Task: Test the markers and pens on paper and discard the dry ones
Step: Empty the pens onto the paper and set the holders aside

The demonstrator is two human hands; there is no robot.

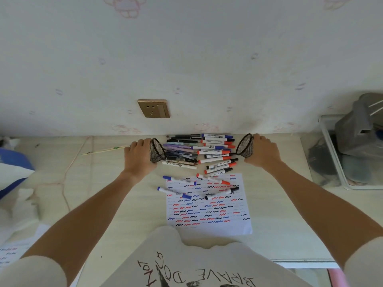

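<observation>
Lying nearest: scribbled paper (pixel 209 206). Beyond, gripping tipped mesh cups: left hand (pixel 139 156) curling round one (pixel 157 150), right hand (pixel 262 151) clasping another (pixel 245 145), flanking spilled markers and pens (pixel 204 154).

white paper (pixel 209 206) bears red, blue, black squiggles; black mesh cups (pixel 245 145); gold wall socket (pixel 153 108).

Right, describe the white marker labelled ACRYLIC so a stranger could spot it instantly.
Start at the gold wall socket and drop to the pile of pens on the desk. At the pile's near left edge, just beside the left hand, lies the acrylic marker: all white, with black lettering, no coloured cap.
</observation>
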